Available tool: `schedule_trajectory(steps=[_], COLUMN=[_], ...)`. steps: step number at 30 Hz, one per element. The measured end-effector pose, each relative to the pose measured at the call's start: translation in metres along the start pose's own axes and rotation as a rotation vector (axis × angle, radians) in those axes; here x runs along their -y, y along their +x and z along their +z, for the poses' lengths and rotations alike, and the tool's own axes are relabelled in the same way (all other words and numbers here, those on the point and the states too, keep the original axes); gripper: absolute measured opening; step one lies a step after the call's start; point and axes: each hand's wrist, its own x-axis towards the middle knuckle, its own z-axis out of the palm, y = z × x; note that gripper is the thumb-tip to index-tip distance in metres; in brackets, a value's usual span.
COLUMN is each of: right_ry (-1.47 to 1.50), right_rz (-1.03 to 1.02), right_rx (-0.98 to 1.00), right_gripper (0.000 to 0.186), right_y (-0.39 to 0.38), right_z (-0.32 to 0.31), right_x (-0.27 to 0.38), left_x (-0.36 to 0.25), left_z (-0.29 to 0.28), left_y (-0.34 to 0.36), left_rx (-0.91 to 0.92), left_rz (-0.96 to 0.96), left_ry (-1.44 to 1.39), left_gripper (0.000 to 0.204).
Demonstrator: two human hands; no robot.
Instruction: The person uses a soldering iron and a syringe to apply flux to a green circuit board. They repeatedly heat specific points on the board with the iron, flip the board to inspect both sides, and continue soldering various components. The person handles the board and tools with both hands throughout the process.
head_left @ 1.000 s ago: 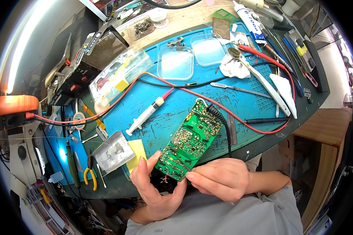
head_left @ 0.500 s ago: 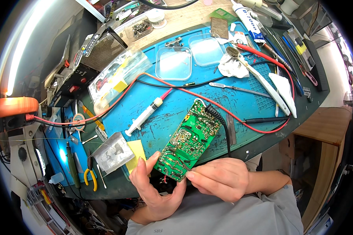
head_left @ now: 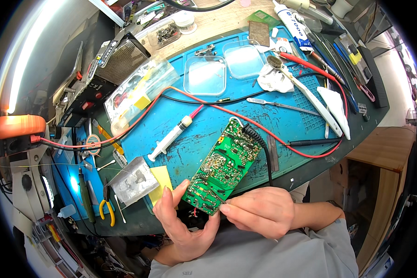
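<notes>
A green circuit board [head_left: 224,169] lies at a slant, its near end over the mat's front edge, solder side up. A black cord [head_left: 255,134] runs from its far end. My left hand [head_left: 185,227] holds the board's near end by its edges, between thumb and fingers. Beside the near right edge, my right hand [head_left: 264,211] is closed in a pinch, fingertips at the board. A thin dark tip seems to reach from those fingertips onto the board; what it belongs to is hidden in the fingers. A short red wire shows beneath the near end.
A syringe [head_left: 171,136] lies left of the board on the blue mat [head_left: 143,132]. Red and black leads cross behind it. At the right are a white brush [head_left: 310,97] and a black probe [head_left: 312,142]. Yellow-handled pliers [head_left: 107,211] and a clear tray [head_left: 134,181] sit at left.
</notes>
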Motion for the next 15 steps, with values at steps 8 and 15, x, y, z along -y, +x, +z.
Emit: schedule_trajectory(steps=[8,15], right_ry=[0.032,0.248], right_rz=[-0.003,0.06], right_rx=[-0.01,-0.024], right_gripper=[0.028,0.032], right_y=[0.0,0.004], right_z=[0.001,-0.014], right_x=[0.0,0.003], left_x=[0.002,-0.003], left_z=[0.0,0.0], left_y=[-0.002,0.0], left_rx=[-0.009,0.0], left_rz=[0.009,-0.021], left_ry=[0.01,-0.021], left_gripper=[0.099,0.098])
